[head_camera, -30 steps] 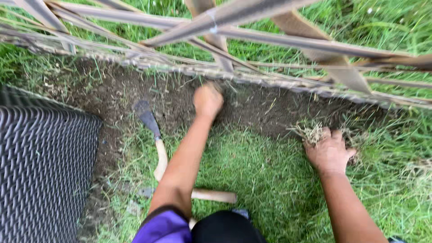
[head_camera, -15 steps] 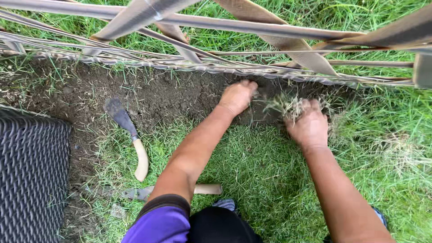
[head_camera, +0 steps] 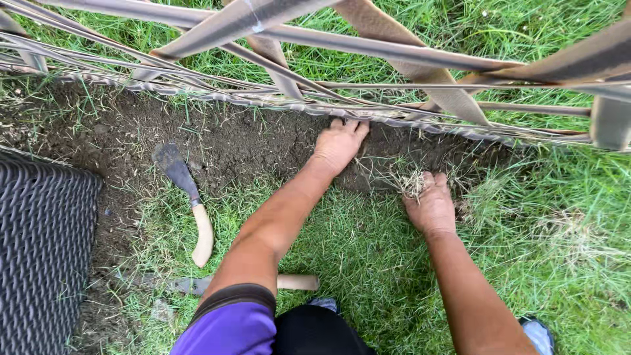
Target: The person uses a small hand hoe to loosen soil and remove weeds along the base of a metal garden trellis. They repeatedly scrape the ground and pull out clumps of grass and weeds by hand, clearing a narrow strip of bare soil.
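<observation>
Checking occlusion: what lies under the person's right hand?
Under the right hand, a tuft of dry uprooted grass shows at the fingers on the dark bare soil strip; anything beneath the palm is hidden.

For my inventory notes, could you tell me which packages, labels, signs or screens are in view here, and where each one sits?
None in view: only bare soil, grass, a metal fence, a dark woven basket and two wooden-handled tools near the left hand and right hand.
</observation>
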